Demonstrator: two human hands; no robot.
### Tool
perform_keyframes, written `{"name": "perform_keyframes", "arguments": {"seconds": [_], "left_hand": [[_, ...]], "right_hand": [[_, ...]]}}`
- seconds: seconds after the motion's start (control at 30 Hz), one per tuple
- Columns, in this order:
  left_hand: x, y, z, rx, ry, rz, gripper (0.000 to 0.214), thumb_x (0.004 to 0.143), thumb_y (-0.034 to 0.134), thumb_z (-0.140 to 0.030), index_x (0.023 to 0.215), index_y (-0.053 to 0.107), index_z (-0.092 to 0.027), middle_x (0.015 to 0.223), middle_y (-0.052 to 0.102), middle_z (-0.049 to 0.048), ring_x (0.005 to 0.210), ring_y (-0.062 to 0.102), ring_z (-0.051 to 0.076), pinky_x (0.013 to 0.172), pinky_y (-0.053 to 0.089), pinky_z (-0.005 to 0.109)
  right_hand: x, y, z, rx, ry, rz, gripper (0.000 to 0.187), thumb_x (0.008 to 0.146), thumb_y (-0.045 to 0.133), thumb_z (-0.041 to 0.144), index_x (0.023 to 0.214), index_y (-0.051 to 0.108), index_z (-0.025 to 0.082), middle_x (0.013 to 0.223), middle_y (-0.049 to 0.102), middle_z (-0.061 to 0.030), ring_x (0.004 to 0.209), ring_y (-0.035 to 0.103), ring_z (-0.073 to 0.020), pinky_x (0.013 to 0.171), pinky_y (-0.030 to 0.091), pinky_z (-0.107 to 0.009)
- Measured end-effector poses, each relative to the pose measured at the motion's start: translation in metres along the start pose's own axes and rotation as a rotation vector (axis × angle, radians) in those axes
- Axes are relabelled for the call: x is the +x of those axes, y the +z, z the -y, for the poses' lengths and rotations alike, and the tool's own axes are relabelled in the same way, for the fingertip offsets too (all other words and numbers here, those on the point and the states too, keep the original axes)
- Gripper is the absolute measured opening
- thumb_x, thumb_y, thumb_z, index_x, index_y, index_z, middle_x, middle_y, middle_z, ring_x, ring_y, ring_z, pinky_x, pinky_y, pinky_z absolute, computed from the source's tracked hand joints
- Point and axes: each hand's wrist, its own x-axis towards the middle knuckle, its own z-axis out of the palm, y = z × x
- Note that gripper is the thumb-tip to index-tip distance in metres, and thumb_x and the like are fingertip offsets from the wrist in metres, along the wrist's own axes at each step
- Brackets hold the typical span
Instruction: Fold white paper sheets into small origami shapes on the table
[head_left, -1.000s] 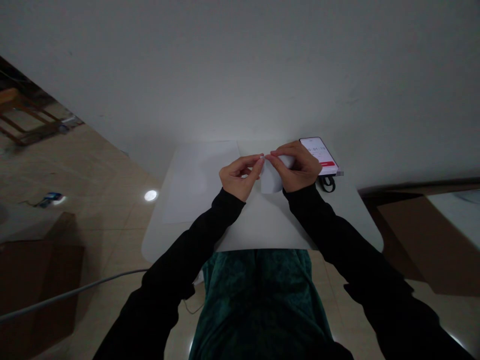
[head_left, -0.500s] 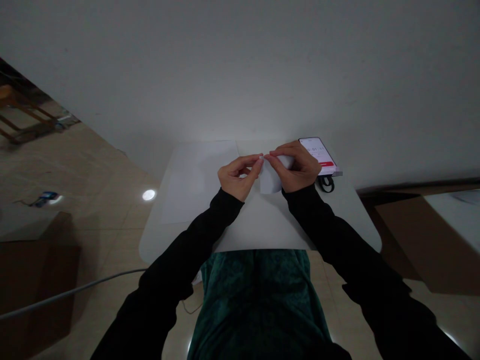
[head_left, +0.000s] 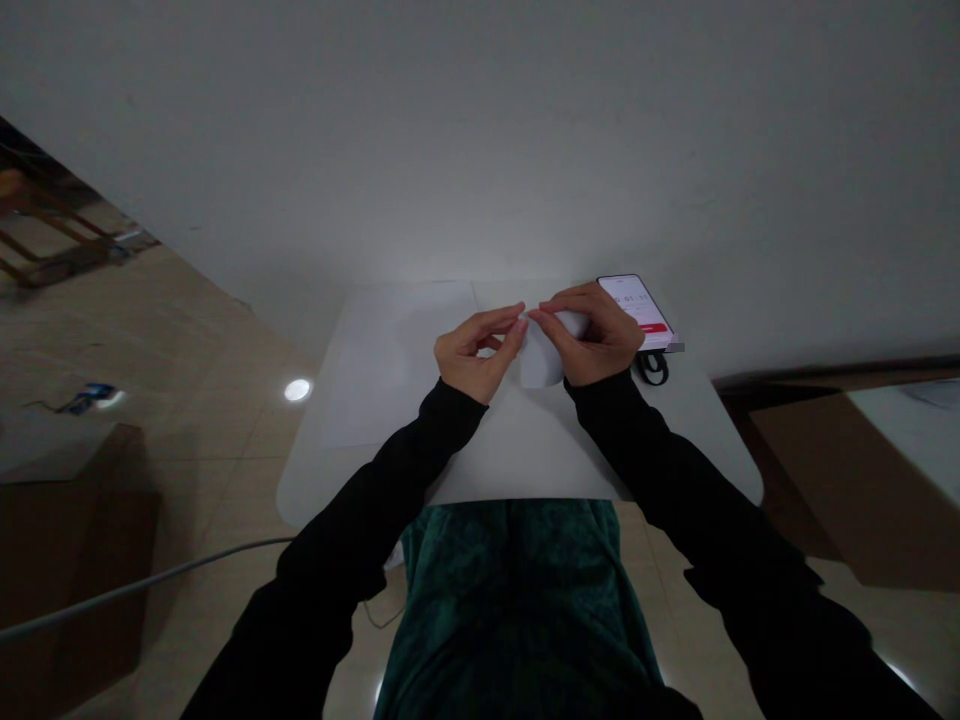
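"While the large thin sheet [head_left: 390, 370] is lying flat on the left of the smooth white table [head_left: 525, 450], what's curving over the far middle?"

"Small white paper [head_left: 540, 366]. The right hand [head_left: 604, 335] is pinching it between thumb and forefinger; the left [head_left: 474, 358] is keeping its fingertips nearly together alongside. Whether they're gripping, I cannot tell."

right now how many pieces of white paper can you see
2 visible: a flat sheet on the left of the table, and a curled piece held in the right hand. Others may be hidden underneath.
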Motion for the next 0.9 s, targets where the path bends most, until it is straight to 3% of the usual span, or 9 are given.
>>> {"name": "perform_keyframes", "arguments": {"seconds": [0.33,0.5,0.67,0.9], "left_hand": [[0.002,-0.003,0.003,0.035,0.098,0.011,0.019,0.077,0.075,-0.035,0.091,0.075,-0.022,0.084,0.075,0.0016,0.068,0.07,0.011,0.05,0.056,0.017],[0.003,-0.001,-0.003,0.005,0.017,0.003,0.022,0.075,0.077,-0.036,0.091,0.075,-0.021,0.079,0.074,0.0012,0.061,0.068,0.01,0.05,0.058,0.019],[0.013,-0.005,0.008,-0.033,-0.084,-0.061,0.02,0.073,0.079,-0.037,0.083,0.075,-0.02,0.072,0.073,0.0007,0.059,0.067,0.01,0.054,0.06,0.022],[0.026,-0.015,0.03,-0.035,-0.185,-0.106,0.02,0.069,0.081,-0.033,0.081,0.074,-0.018,0.07,0.073,0.0011,0.061,0.068,0.012,0.055,0.06,0.024]], "right_hand": [[0.0,0.0,0.001,-0.014,0.016,0.024,0.008,0.08,0.072,0.033,0.08,0.068,0.026,0.077,0.069,0.0006,0.072,0.065,-0.0173,0.071,0.056,-0.039],[-0.002,0.001,0.002,0.039,0.021,0.033,0.008,0.08,0.072,0.031,0.083,0.068,0.026,0.078,0.069,0.0007,0.074,0.066,-0.0168,0.073,0.057,-0.038],[-0.006,0.011,-0.006,0.198,0.302,0.048,0.038,0.078,0.073,0.042,0.11,0.062,0.024,0.084,0.071,-0.0011,0.074,0.069,-0.0159,0.071,0.059,-0.034],[-0.006,0.016,-0.03,0.315,0.629,0.0,0.037,0.066,0.077,0.055,0.079,0.07,0.021,0.072,0.073,-0.0013,0.064,0.068,-0.0152,0.061,0.059,-0.032]]}}
